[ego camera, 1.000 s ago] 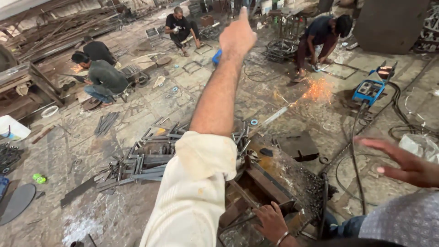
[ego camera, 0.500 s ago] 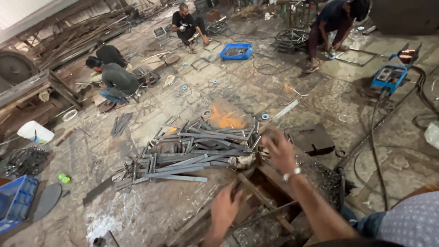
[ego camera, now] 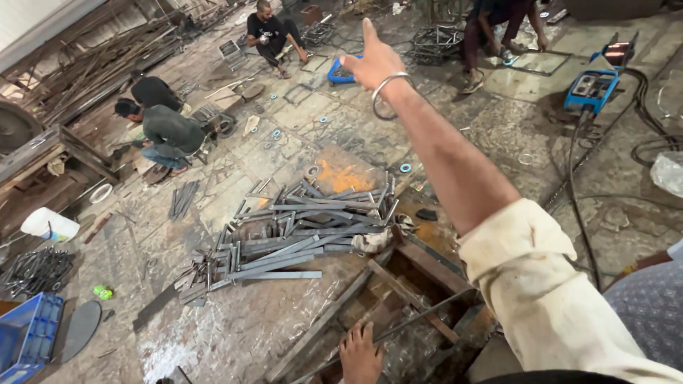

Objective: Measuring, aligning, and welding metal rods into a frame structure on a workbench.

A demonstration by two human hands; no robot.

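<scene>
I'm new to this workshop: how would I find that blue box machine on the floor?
Look to the upper right of the stone floor, past the raised right hand. The blue welding machine sits there, trailing black cables; nothing nearby is boxy and blue.

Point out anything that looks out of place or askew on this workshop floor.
The cut metal bars lie in a loose, crisscrossed heap on the floor rather than stacked. Small metal rings are scattered around it. Nothing else stands out.

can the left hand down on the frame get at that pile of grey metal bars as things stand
Probably yes: the left hand rests on a rusty metal frame, and the pile of grey flat metal bars lies just beyond it, nothing visibly between.
</scene>
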